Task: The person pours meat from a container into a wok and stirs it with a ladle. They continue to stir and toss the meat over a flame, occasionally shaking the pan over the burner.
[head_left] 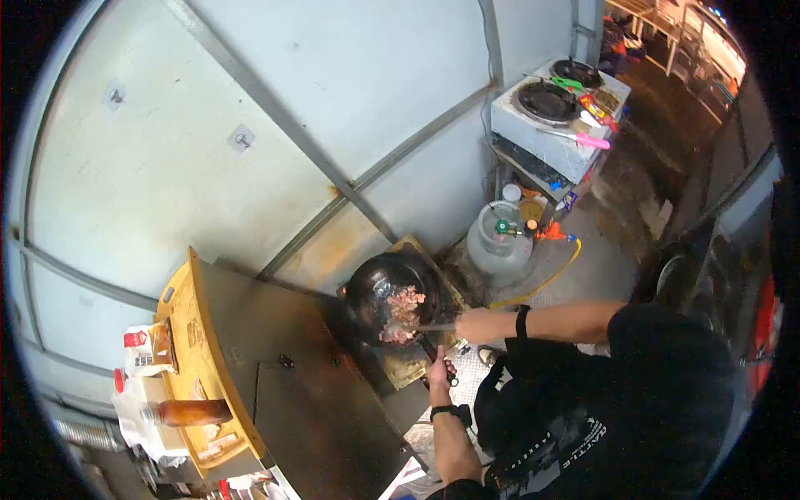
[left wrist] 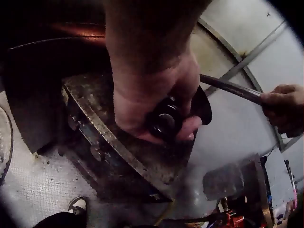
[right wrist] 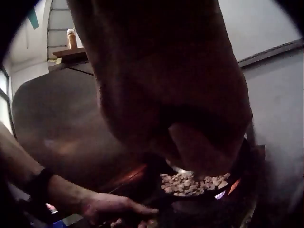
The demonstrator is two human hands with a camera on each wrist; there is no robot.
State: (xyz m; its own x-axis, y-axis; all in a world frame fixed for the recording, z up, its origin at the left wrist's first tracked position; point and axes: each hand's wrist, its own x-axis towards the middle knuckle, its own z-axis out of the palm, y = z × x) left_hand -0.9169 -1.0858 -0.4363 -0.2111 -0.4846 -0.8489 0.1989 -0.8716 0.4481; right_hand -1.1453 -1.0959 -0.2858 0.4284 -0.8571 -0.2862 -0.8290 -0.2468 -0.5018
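Note:
A dark wok sits on a burner against the wall, with chopped pinkish-brown meat in it. My left hand grips the wok's black handle, whose round end pokes out of the fist in the left wrist view. With my right hand I hold a long-handled metal cooking utensil; its far end lies among the meat, too blurred to show its shape. The right wrist view shows the meat below the right hand, which looms dark in front.
Flame glows beside the wok. A metal panel stands to its left, by a wooden shelf bearing a jar of reddish-brown contents. To the right are a gas cylinder, a yellow hose and a two-burner stove.

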